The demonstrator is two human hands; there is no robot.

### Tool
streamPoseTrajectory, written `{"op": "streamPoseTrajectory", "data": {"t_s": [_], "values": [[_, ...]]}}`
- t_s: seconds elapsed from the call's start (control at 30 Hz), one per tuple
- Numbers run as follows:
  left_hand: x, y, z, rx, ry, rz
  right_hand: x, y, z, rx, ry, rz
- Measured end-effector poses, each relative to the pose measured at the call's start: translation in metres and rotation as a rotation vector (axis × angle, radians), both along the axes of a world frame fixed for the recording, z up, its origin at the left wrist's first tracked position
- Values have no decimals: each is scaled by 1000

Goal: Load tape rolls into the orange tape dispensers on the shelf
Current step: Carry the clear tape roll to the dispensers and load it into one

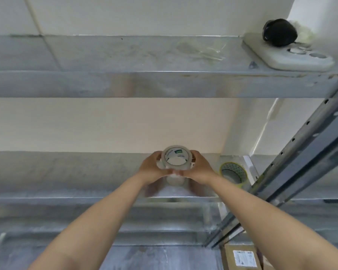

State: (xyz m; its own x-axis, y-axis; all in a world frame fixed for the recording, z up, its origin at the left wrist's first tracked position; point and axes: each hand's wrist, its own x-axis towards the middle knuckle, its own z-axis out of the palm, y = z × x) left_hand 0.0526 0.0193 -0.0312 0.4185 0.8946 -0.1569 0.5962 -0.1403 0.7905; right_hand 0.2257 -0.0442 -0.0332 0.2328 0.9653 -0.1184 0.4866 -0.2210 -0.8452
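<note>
Holding clear tape roll (pixel 176 158) over shelf (pixel 66 172)

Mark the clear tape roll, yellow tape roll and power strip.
clear tape roll (pixel 180 155), head view, top face by green label
yellow tape roll (pixel 231 165), head view, upper rim
power strip (pixel 277 59), head view, white body

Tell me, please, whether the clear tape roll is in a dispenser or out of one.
Out. The clear tape roll is bare, held between the left hand and right hand; no dispenser is in view.
</note>
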Motion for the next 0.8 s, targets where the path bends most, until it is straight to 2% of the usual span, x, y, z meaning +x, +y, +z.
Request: {"op": "streamPoseTrajectory", "data": {"t_s": [0.17, 0.3, 0.53, 0.8], "values": [[-47, -13, 20, 52, -89, 207, -41, 23, 16, 53, 70, 170], [-88, -31, 30, 128, -114, 387, -83, 38, 25, 93, 66, 342], [-163, -75, 36, 142, -110, 690, -171, 42, 36, 171, 56, 653], [-234, -113, 52, 210, -209, 871, -256, 33, 49, 147, 122, 774]]}}
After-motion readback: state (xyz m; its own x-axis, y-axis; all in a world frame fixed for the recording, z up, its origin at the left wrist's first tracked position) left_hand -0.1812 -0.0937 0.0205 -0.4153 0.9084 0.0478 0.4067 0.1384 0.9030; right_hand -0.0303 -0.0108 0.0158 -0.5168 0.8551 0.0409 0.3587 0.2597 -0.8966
